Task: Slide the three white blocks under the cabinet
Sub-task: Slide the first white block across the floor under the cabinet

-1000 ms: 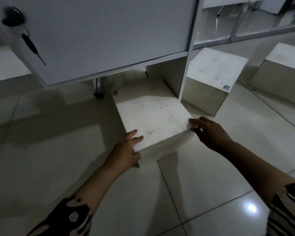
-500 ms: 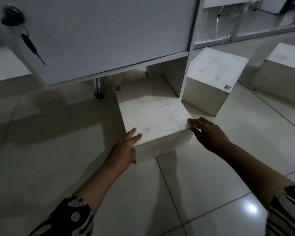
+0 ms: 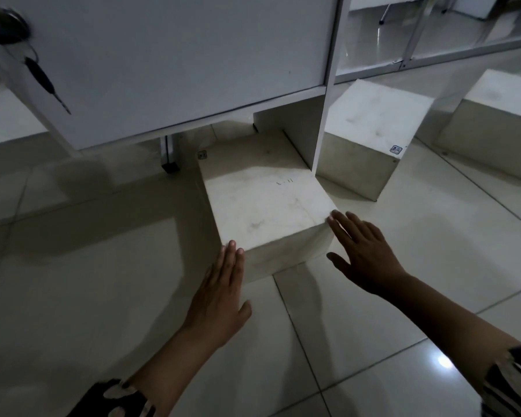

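A white block (image 3: 262, 203) lies on the tiled floor with its far end under the white cabinet (image 3: 175, 61), against the cabinet's right side panel. My left hand (image 3: 220, 296) is flat and open, fingertips at the block's near left corner. My right hand (image 3: 364, 251) is open too, fingers spread, fingertips touching the near right corner. A second white block (image 3: 370, 121) stands right of the side panel, outside the cabinet. A third white block (image 3: 500, 115) sits at the far right.
A key (image 3: 42, 79) hangs from the lock (image 3: 8, 25) in the cabinet door at top left. A thin metal leg (image 3: 169, 155) stands under the cabinet left of the block. A glass partition with metal frame (image 3: 433, 58) runs behind the blocks.
The block has slid a little further under the cabinet. Both hands have let go of its near corners and flattened out, drawing slightly back.
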